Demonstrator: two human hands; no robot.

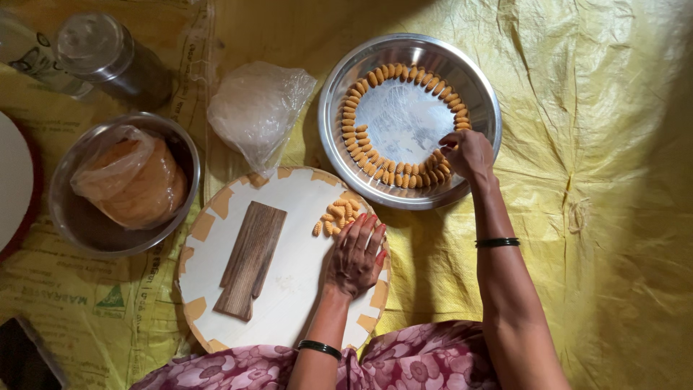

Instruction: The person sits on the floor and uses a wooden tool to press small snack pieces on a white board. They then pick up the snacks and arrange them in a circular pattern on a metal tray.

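Steel bowls point(123, 184) number two, hands point(355, 256) two, wooden paddle point(251, 258) one.

two steel bowls point(123, 184) point(409, 119), one round board point(281, 256), two hands point(355, 254) point(468, 153)

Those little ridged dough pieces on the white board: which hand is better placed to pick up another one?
Probably the left hand: it rests on the white board, fingers beside the pile of dough pieces. The right hand is over the steel plate.
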